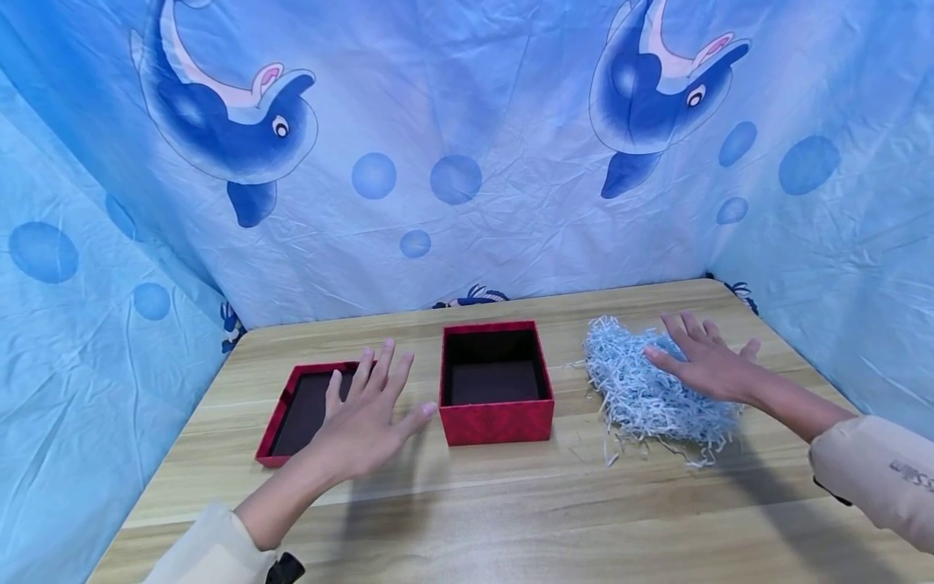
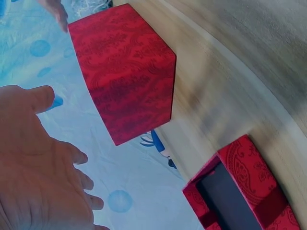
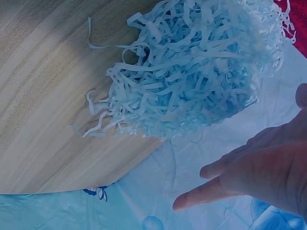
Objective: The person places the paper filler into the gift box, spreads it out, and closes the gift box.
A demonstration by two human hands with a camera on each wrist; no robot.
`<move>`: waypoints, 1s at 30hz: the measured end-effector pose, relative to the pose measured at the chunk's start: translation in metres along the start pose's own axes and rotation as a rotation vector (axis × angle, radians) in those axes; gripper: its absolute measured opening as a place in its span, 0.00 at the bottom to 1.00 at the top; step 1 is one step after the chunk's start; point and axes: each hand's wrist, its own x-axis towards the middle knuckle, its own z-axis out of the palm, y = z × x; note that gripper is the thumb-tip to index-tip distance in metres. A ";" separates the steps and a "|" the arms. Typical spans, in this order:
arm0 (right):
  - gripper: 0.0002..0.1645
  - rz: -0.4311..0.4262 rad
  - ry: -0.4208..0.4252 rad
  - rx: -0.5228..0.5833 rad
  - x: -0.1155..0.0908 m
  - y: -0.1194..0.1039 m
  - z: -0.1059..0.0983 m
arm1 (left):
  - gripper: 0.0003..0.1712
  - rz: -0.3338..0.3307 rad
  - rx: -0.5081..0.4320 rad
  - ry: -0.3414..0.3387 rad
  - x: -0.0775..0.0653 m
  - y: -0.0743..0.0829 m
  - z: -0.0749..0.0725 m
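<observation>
A red patterned box [image 1: 498,423] with a dark interior stands uncovered at the middle of the table. To its left lies its shallow red lid [image 1: 276,430], dark inside face up. My left hand [image 1: 365,422] hovers with fingers spread between lid and box, overlapping the lid's right part in the head view; it holds nothing. On the box's right sits a loose heap of pale blue shredded paper [image 1: 642,397]. Over that heap my right hand [image 1: 711,365] hangs with spread fingers, also holding nothing. In the right wrist view this hand [image 3: 259,167] shows apart from the shreds.
The wooden table [image 1: 503,519] carries all these things. A blue dolphin-print cloth [image 1: 452,251] hangs behind it and along both sides. A few stray paper strips [image 1: 611,454] lie at the heap's front edge.
</observation>
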 end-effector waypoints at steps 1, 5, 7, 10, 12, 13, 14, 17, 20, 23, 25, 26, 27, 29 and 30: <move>0.50 0.000 -0.003 0.001 0.000 0.000 0.000 | 0.49 0.005 -0.007 0.004 0.000 0.001 0.001; 0.51 0.014 -0.025 0.003 0.001 0.002 -0.002 | 0.50 0.025 -0.034 0.019 0.000 0.004 0.004; 0.51 0.022 -0.037 0.002 0.001 0.002 -0.002 | 0.50 0.031 -0.054 0.022 0.001 0.005 0.006; 0.51 0.029 -0.049 0.000 0.001 0.004 -0.003 | 0.51 0.036 -0.076 0.021 0.001 0.007 0.008; 0.51 0.033 -0.049 -0.007 0.002 0.005 -0.004 | 0.51 0.034 -0.091 0.020 0.002 0.008 0.009; 0.51 0.034 -0.047 -0.012 0.002 0.006 -0.005 | 0.51 0.034 -0.100 0.021 0.002 0.008 0.009; 0.51 0.035 -0.043 -0.018 0.003 0.007 -0.005 | 0.51 0.033 -0.106 0.021 0.002 0.009 0.009; 0.50 0.025 -0.019 -0.029 0.004 0.010 -0.006 | 0.51 0.030 -0.133 0.022 0.004 0.010 0.010; 0.48 0.012 0.006 -0.030 0.005 0.013 -0.008 | 0.51 0.031 -0.168 0.022 0.006 0.011 0.012; 0.48 0.010 0.017 -0.024 0.006 0.014 -0.008 | 0.51 0.033 -0.201 0.024 0.008 0.013 0.013; 0.49 0.016 0.018 -0.023 0.006 0.014 -0.008 | 0.51 0.032 -0.218 0.024 0.010 0.014 0.014; 0.49 0.017 0.018 -0.022 0.006 0.014 -0.008 | 0.51 0.030 -0.223 0.025 0.011 0.015 0.014; 0.49 0.021 0.017 -0.023 0.006 0.013 -0.008 | 0.52 0.028 -0.228 0.026 0.011 0.015 0.015; 0.50 0.024 0.015 -0.024 0.006 0.014 -0.009 | 0.52 0.021 -0.241 0.029 0.012 0.016 0.016; 0.50 0.024 0.014 -0.025 0.006 0.014 -0.009 | 0.52 0.019 -0.249 0.033 0.013 0.016 0.016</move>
